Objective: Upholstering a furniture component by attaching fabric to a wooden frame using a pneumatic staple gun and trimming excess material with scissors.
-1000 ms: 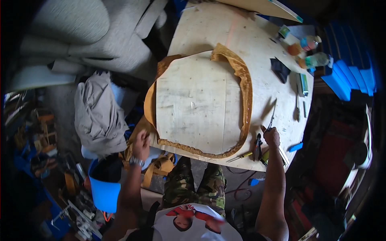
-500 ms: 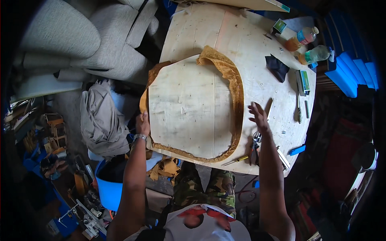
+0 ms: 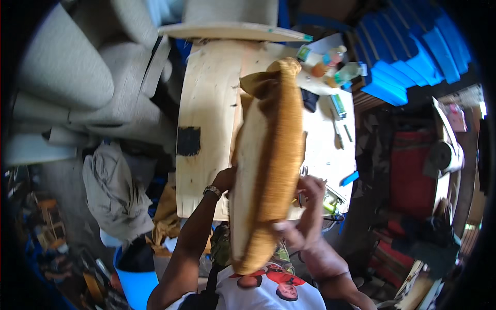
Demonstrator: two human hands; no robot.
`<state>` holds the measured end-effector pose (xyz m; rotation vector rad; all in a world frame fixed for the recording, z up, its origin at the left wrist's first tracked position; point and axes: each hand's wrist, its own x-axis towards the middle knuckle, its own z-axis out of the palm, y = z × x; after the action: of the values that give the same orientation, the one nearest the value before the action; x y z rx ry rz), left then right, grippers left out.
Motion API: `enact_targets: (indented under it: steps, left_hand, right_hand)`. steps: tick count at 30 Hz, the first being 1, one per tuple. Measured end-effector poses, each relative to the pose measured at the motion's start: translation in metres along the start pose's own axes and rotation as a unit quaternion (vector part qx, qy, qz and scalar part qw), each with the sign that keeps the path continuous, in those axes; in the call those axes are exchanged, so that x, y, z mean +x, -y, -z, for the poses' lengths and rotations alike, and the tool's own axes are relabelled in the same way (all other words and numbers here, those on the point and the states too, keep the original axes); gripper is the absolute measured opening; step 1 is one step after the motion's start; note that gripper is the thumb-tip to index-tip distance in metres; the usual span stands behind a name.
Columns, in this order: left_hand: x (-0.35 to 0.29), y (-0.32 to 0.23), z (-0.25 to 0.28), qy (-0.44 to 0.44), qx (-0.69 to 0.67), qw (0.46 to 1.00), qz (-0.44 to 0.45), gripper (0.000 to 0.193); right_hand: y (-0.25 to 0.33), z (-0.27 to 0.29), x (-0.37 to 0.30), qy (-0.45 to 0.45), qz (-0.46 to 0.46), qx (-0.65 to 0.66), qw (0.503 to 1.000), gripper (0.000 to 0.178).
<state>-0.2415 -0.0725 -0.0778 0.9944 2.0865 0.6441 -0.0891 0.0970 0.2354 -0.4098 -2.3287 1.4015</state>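
Note:
An upholstered seat panel [image 3: 251, 139], with a pale board and mustard fabric [image 3: 281, 155] round its edge, stands tilted on its side over the worktable [image 3: 206, 103]. At its left side, my left hand [image 3: 225, 179] is closed on the board's edge, its fingers partly hidden behind it. My right hand [image 3: 307, 209] is at the fabric-covered right side, thumb and fingers apart, the thumb near or against the fabric. Motion blurs that hand, so exact contact is hard to make out. A loose fabric flap [image 3: 258, 84] sticks out at the panel's upper end.
Two plastic bottles [image 3: 330, 59] and a small green box [image 3: 338, 105] stand or lie at the table's right. A blue object [image 3: 350, 179] lies by its right edge. Grey upholstered furniture [image 3: 67, 62] fills the left. A blue bucket [image 3: 137, 281] is at lower left.
The panel, flat on the table before, is now raised and turned up on its side. My right hand has moved left to the panel; my left has moved right with it.

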Motion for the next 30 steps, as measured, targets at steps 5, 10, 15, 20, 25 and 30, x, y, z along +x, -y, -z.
enact_targets:
  steps: [5,10,15,20,25,30]
  left_hand:
    - [-0.061,-0.095,0.163,0.114,-0.72,0.684,-0.01,0.088]
    - [-0.056,-0.064,0.174,-0.005,-0.113,0.989,0.092,0.07]
    - [-0.054,-0.119,0.117,-0.203,-0.124,0.955,0.175,0.085]
    - [-0.055,-0.199,0.119,-0.273,-0.073,0.953,0.106,0.072]
    - [-0.069,-0.236,0.153,-0.282,-0.006,0.952,-0.12,0.081]
    - [-0.091,-0.238,0.189,-0.241,0.026,0.958,-0.153,0.098]
  right_hand:
    - [0.023,-0.075,-0.035,0.077,-0.009,-0.121,0.99,0.059]
    - [-0.048,-0.115,-0.063,0.118,0.065,-0.092,0.987,0.061]
    - [-0.086,-0.101,-0.058,0.164,0.087,-0.001,0.983,0.054]
    - [-0.136,0.017,-0.04,-0.065,-0.001,-0.015,0.998,0.059]
    - [-0.19,0.211,-0.011,-0.222,-0.062,-0.071,0.97,0.12]
    - [-0.142,0.261,-0.003,0.249,-0.153,0.139,0.946,0.086]
